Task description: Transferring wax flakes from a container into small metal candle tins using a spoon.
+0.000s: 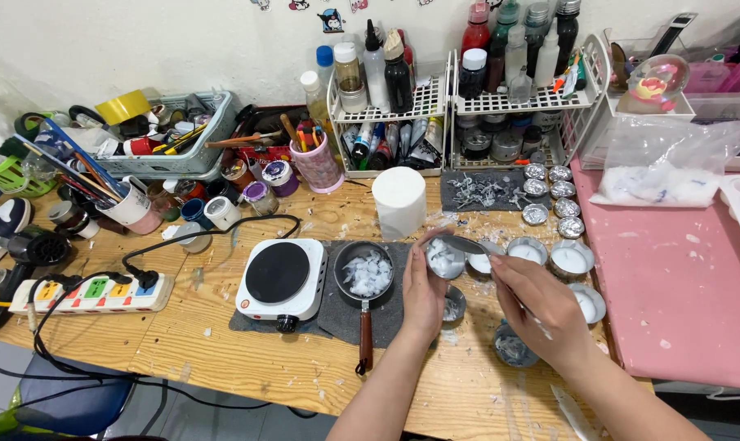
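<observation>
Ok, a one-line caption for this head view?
Left hand holds a small metal cup while right hand works a spoon into it, beside a wax-filled saucepan.

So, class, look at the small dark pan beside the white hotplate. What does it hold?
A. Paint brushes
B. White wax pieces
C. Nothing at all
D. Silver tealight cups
B: the pan on the grey mat, right of the hotplate, holds loose white wax pieces; the brushes and cups lie elsewhere on the table.

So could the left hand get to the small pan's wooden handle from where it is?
Probably yes: the left hand sits just beside the pan handle with bare mat between, though it holds a small metal cup.
</observation>
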